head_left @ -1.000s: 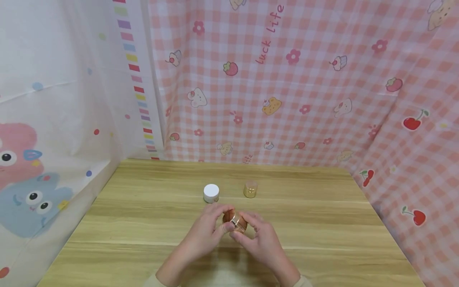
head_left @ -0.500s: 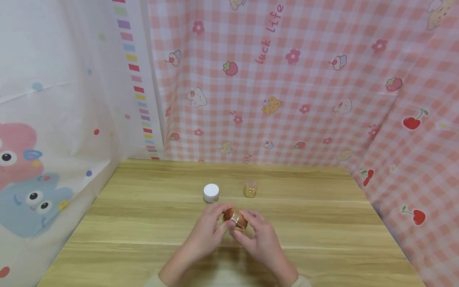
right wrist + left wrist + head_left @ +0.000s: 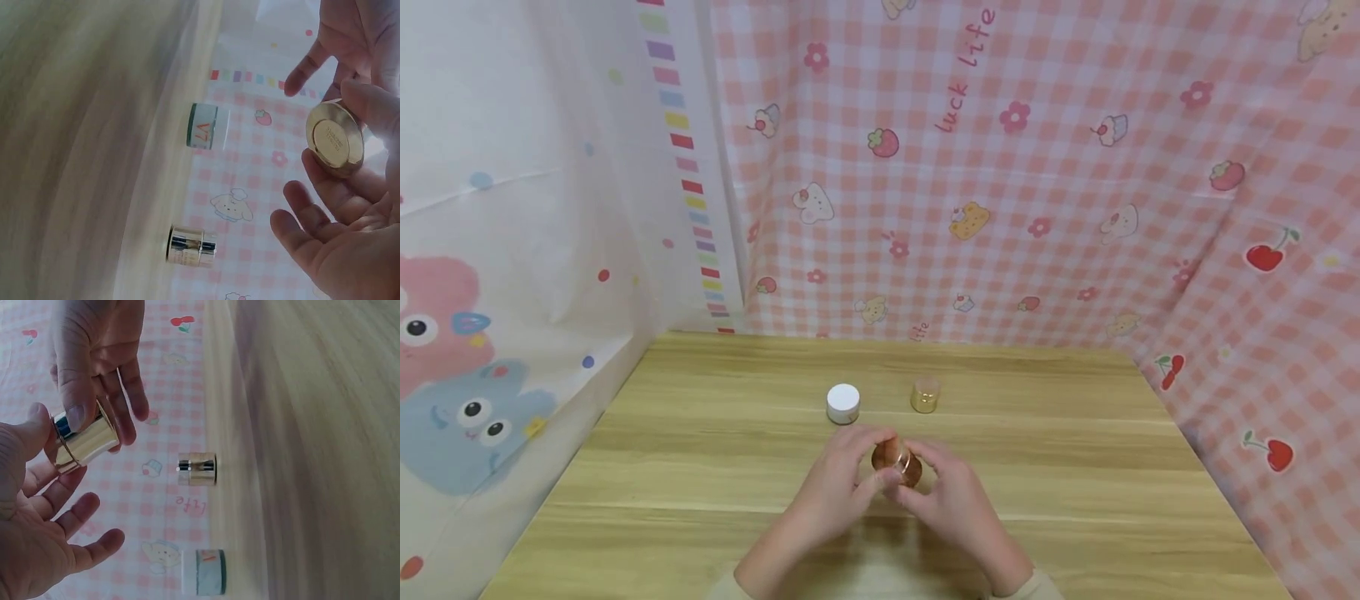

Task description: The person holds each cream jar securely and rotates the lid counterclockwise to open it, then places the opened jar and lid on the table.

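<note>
Both hands hold one shiny gold jar (image 3: 897,460) above the table, near the middle of the head view. The left hand (image 3: 837,477) pinches its left end between thumb and fingers, the other fingers spread in the left wrist view. On the opposite end the right hand (image 3: 953,498) has its thumb and fingertips. In the left wrist view the jar (image 3: 86,439) lies tilted between the two thumbs. Its round end face (image 3: 335,139), with small unreadable lettering, shows in the right wrist view.
Behind the hands, a white-lidded jar (image 3: 843,403) stands at left and a small gold jar (image 3: 925,396) at right, apart from each other. The wooden table (image 3: 700,433) meets a pink checked cloth (image 3: 925,183) behind and a white printed cloth (image 3: 550,225) at left.
The held jar has turned slightly between the hands, its bright band now less visible, and both hands have shifted a little to the right.
</note>
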Demonstrator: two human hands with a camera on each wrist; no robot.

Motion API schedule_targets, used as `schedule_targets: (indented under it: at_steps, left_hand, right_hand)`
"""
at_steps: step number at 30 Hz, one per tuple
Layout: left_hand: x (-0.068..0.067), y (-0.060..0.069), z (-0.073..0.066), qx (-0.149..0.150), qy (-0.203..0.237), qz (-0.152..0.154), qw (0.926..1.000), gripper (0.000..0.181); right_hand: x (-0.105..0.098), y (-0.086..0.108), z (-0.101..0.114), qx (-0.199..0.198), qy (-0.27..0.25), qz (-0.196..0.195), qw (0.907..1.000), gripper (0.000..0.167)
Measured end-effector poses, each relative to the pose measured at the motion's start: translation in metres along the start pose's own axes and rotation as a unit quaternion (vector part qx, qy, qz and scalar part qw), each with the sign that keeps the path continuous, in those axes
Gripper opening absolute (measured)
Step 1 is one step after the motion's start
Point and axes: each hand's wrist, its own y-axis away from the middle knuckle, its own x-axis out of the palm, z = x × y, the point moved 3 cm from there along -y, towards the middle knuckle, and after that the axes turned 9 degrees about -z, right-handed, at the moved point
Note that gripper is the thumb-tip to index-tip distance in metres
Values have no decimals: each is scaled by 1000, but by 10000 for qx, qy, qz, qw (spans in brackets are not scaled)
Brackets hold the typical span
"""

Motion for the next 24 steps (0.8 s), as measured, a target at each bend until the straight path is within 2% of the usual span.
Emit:
schedule_targets:
  at_steps: [6,12,18,24]
  left_hand:
    - [-5,0,0,-516,408,248,9975,55]
    - [-9,-1,4,-549,480,298,9969,51]
    - [-10,-1,8,-571,471,438,9963,57]
    - [-9,-2,9,-553,535,419,9962,56]
  right_hand:
    - [-7,-1,-6,463,-346,-61,9983,41]
    - [-10,-2,-6,832,-311,-100,9960,45]
    - [-10,-1,-5,718,-77,-135,9973,49]
    - [-8,0,-6,525,58,-156,9985,47]
